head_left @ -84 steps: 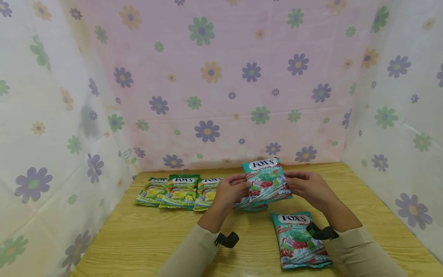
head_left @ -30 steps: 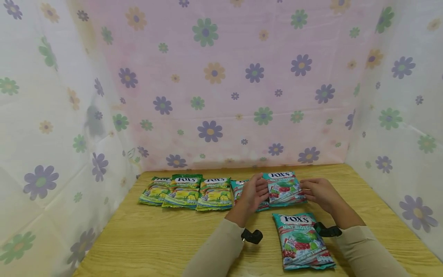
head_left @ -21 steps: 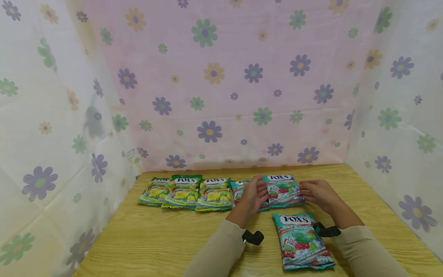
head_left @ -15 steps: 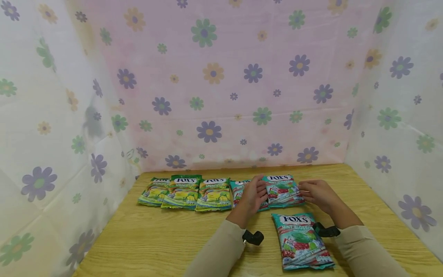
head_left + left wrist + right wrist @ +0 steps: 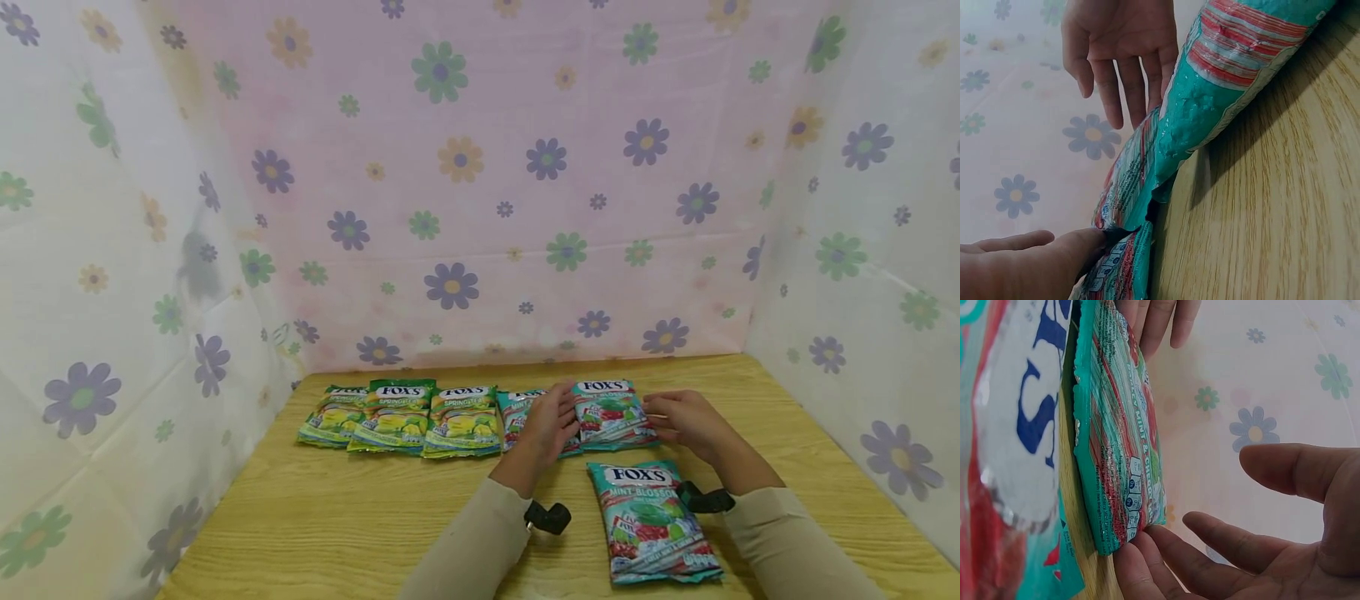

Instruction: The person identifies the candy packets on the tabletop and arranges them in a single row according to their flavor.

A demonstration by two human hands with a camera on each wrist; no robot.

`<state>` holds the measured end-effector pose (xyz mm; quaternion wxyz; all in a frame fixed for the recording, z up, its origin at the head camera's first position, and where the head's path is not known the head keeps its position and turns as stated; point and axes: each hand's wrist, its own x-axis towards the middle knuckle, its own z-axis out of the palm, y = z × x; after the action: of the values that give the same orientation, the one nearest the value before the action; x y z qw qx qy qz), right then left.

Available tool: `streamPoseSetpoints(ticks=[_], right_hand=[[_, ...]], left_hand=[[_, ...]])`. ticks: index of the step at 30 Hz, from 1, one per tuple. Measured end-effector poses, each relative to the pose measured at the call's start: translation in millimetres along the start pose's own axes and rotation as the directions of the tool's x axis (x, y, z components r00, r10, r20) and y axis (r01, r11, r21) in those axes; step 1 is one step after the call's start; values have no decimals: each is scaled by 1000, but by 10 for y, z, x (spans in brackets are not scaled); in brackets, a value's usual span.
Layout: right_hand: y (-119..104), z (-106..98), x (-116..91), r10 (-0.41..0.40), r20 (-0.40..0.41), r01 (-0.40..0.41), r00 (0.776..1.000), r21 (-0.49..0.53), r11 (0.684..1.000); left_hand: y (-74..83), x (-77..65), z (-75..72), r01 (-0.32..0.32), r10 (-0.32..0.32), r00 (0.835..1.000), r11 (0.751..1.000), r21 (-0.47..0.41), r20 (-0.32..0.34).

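A teal Fox's Mint Blossom candy packet (image 5: 613, 417) lies face up at the back right, between both hands. My left hand (image 5: 546, 423) is at its left edge, fingers loosely extended; in the left wrist view a finger touches the packet's edge. On the other side, my right hand (image 5: 690, 423) has its fingertips at the packet's right edge, and the right wrist view shows its thumb (image 5: 1291, 469) held apart. Another teal packet (image 5: 516, 417) lies to the left, partly hidden by my left hand. Closer in, a third teal packet (image 5: 648, 525) lies by my right wrist.
Three green-and-yellow Fox's Spring Tea packets (image 5: 397, 417) lie side by side at the back left, edges overlapping. The wood-grain table (image 5: 337, 517) is enclosed by flower-printed cloth (image 5: 510, 208) at the back and sides. Black camera mounts (image 5: 550, 517) sit at both wrists.
The Mint Blossom packet, earlier held up in both hands, has come down onto the table farther right, and the hands have shifted right with it. Over the last half second little has moved.
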<state>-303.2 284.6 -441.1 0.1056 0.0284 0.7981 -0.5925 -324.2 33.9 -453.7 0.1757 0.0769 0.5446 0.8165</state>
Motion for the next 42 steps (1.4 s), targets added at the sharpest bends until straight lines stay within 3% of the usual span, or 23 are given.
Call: streamPoseSetpoints(ticks=[11,24,32,42], right_hand=[[-35,12,-48,13,5,-13,1000,-62,998],[47,-43,-189,15,43,-10,999,-107,994],[161,-186,-322,73,62,-65,995,-127,990],[179,-292,-534,83,133,-64,988,-141,988]], left_hand=[[35,-89,-4,-2,2,1000,1000,16,4],[81,-262,-35,64,-73,996,987,146,52],[86,-434,-43,82,-106,990,970,229,97],[120,-649,-71,86,-128,982,957,278,137]])
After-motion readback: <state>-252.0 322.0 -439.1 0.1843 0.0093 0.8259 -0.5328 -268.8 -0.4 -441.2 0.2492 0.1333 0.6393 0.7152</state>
